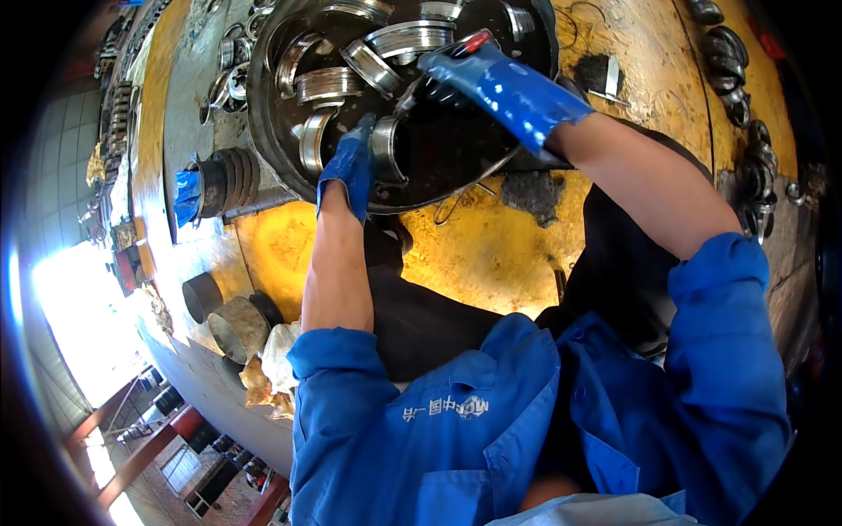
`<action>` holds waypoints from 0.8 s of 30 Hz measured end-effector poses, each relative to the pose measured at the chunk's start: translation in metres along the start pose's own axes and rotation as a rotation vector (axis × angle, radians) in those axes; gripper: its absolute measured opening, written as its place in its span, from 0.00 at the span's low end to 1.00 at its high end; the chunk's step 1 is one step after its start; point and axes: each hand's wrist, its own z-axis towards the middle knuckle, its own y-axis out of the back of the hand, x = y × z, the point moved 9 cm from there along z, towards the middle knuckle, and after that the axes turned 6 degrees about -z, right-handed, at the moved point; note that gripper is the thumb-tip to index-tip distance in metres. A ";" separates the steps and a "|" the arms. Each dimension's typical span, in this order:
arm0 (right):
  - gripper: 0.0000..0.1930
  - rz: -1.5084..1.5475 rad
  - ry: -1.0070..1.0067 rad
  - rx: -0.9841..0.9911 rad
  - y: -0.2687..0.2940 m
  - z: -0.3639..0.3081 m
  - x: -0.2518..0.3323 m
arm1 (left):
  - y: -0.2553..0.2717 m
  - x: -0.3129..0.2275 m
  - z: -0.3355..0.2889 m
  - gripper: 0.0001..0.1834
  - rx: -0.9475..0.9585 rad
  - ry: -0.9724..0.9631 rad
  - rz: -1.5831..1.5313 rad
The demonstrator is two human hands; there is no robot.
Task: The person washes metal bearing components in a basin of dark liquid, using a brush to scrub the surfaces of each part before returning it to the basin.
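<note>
A wide round black tub (263, 131) holds dark liquid and several shiny curved metal rings, among them a grooved ring (329, 85). My left hand (353, 167), in a blue rubber glove, is closed on the near edge of a metal ring (386, 151) standing on its side in the tub. My right hand (469, 74), gloved the same way, grips a tool with a red end (474, 41). The tool's dark, narrow part points down and left toward the ring; its exact kind is partly hidden by my fingers.
Loose metal rings (230, 83) lie left of the tub. A stack of dark rings (232, 181) sits near its left edge, with metal cylinders (237, 329) closer to me. A dark rag (533, 195) lies on the yellow surface. Coiled dark parts (724, 66) line the right.
</note>
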 end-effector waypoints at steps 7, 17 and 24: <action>0.18 -0.141 0.303 -0.013 -0.074 -0.054 0.036 | 0.025 0.013 0.011 0.31 0.153 -0.150 -0.323; 0.12 -0.208 0.365 0.117 -0.102 -0.103 0.045 | -0.010 -0.008 -0.036 0.27 0.031 0.039 -0.302; 0.18 -0.294 0.411 -0.008 -0.058 -0.026 0.062 | -0.010 -0.022 -0.050 0.28 -0.011 -0.007 -0.252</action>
